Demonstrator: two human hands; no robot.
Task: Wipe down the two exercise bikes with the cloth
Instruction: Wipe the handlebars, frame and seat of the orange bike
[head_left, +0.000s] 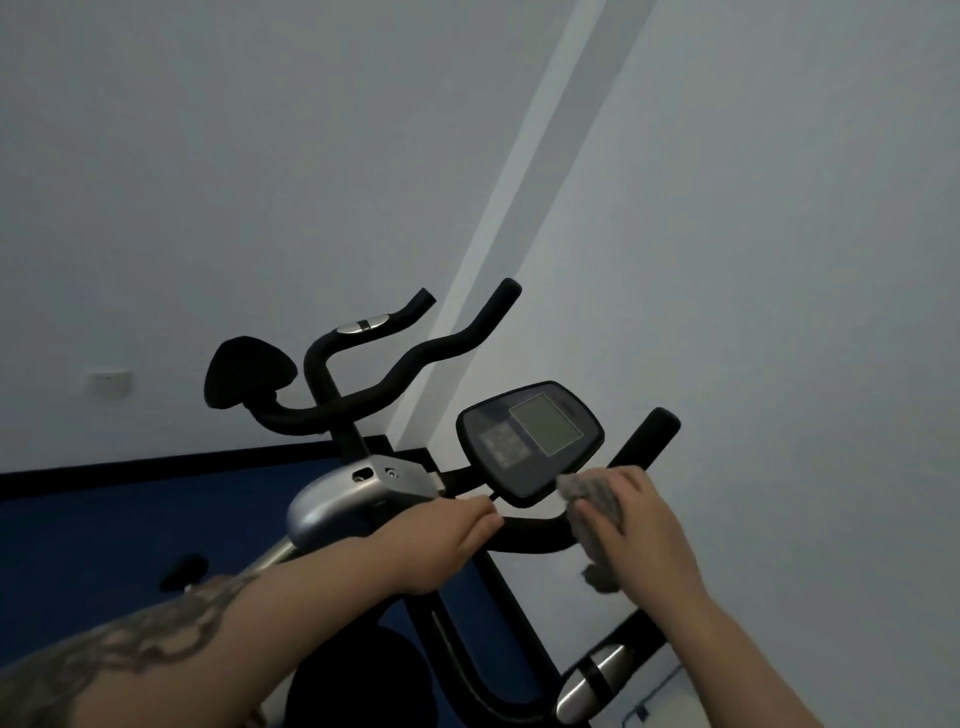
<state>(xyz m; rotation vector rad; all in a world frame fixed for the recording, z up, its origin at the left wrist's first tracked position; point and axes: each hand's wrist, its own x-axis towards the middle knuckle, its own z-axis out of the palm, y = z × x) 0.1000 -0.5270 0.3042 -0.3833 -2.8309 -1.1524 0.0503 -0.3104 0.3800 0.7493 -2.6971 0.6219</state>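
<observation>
Head view: the grey cloth (592, 512) is pinched by the right hand (631, 519) against the near bike's handlebar (535, 535) below the console (530, 441), while the bar is gripped by the left hand (457, 540); console buttons could be pressed if the cloth strays upward

The near bike's console (530, 441) sits above its handlebar (535, 535), with the left hand (452, 540) on the bar to its left and the right hand (634, 525) pressing the cloth (592, 499) at its lower right. The second bike's handlebars (395, 374) and saddle (244, 371) stand behind, to the left, before the wall (753, 234).
</observation>
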